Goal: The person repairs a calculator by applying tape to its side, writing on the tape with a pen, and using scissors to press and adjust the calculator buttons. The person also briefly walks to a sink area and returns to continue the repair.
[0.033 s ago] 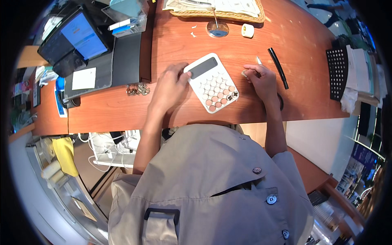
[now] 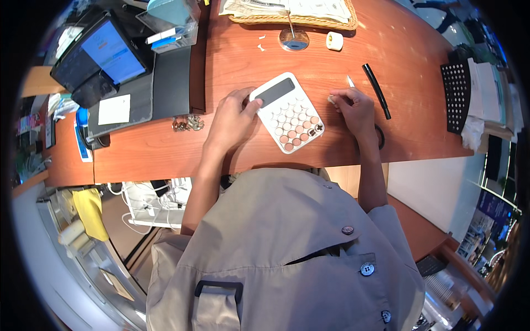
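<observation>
A white calculator (image 2: 287, 112) with round white and pinkish keys lies tilted on the reddish wooden desk (image 2: 419, 71). My left hand (image 2: 231, 121) grips its left edge, thumb against the upper corner beside the dark display. My right hand (image 2: 356, 110) rests just right of the calculator, its fingertips pinched on a small whitish piece (image 2: 331, 100). A thin pointed tool (image 2: 350, 81) pokes out beyond that hand's fingers; whether the hand holds it I cannot tell. A black rod (image 2: 376, 91) lies on the desk to the right.
A bunch of keys (image 2: 187, 122) lies left of my left hand. At the far left stand a lit tablet (image 2: 110, 52) and a grey mat (image 2: 168, 83). A wicker tray (image 2: 292, 21) with papers, a round metal disc (image 2: 293, 39) and a black perforated panel (image 2: 455, 94) are further off.
</observation>
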The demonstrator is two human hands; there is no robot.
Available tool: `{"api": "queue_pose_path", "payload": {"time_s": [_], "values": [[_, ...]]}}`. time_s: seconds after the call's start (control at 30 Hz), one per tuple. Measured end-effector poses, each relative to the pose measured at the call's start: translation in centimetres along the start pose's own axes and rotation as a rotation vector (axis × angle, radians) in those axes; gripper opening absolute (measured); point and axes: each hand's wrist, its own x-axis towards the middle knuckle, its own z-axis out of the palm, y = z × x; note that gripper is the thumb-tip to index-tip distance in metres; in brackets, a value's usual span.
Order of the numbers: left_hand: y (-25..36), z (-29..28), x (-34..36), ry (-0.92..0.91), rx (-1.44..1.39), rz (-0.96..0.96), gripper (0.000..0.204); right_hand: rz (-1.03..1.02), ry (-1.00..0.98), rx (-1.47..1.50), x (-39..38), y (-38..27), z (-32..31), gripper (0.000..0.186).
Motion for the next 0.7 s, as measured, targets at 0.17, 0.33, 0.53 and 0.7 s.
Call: {"api": "queue_pose_path", "payload": {"time_s": [0.17, 0.33, 0.53, 0.7], "values": [[-1.0, -0.8, 2.6, -0.128, -0.083, -0.045, 0.029, -0.131, 0.137, -0.252, 0.4, -0.9, 1.3, 0.017], [-0.9, -0.1, 4.6, 0.062, -0.066, 0.332, 0.029, -0.158, 0.195, -0.238, 0.3, -1.0, 1.6, 0.019], [0.2, -0.8, 4.8, -0.066, -0.338, 0.118, 0.029, -0.217, 0.258, -0.137, 0.0, -0.7, 2.0, 0.017], [-0.4, -0.5, 4.8, -0.068, -0.304, 0.122, 0.028, -0.249, 0.294, -0.178, 0.6, -0.9, 2.5, 0.018]]}}
